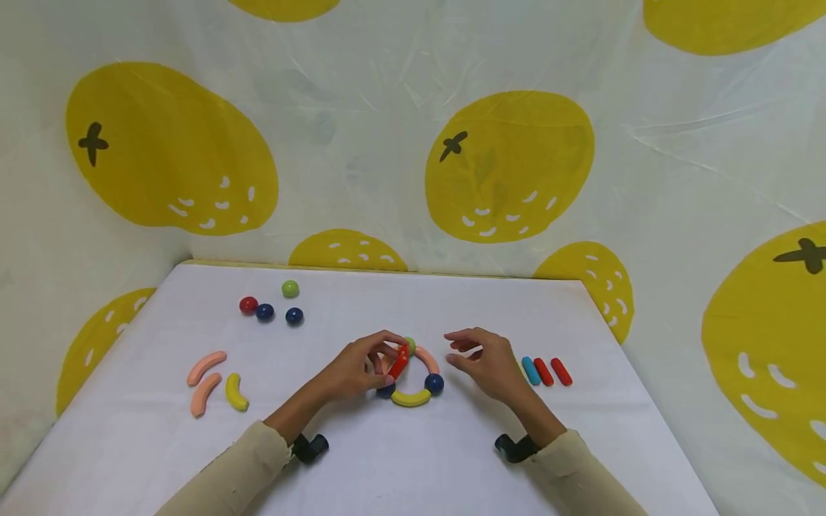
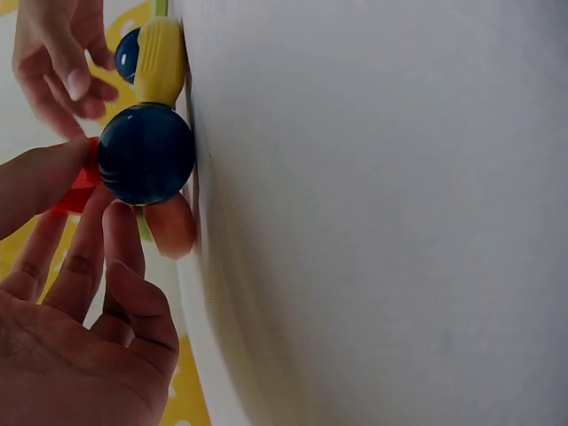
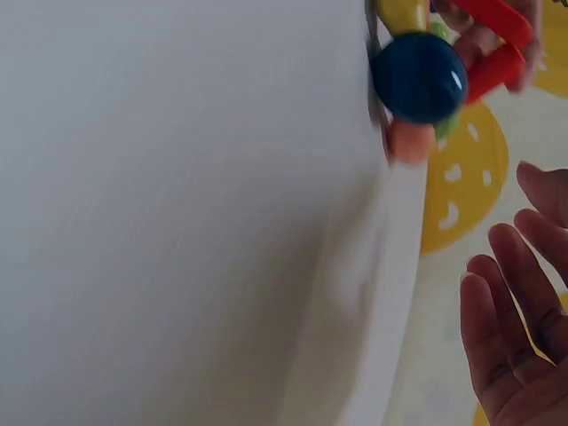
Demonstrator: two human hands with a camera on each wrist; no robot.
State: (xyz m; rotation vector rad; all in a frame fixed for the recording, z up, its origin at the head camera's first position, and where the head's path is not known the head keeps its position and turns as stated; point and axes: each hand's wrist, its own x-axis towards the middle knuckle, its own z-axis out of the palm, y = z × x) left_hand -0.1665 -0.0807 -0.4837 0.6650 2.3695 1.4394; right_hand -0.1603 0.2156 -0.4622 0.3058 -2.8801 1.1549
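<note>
A ring of toy pieces lies on the table: a green ball at the back, a pink curved rod, two blue balls, and a yellow curved rod in front. My left hand is over the ring's left side, pinching a red rod between thumb and fingers, beside the left blue ball. Two red rods show at an angle to each other in the right wrist view. My right hand hovers right of the ring, fingers loosely bent, holding nothing.
At the right lie a blue rod and two red rods. Two pink curved rods and a yellow one lie at the left. Back left are a red ball, two blue balls and a green ball.
</note>
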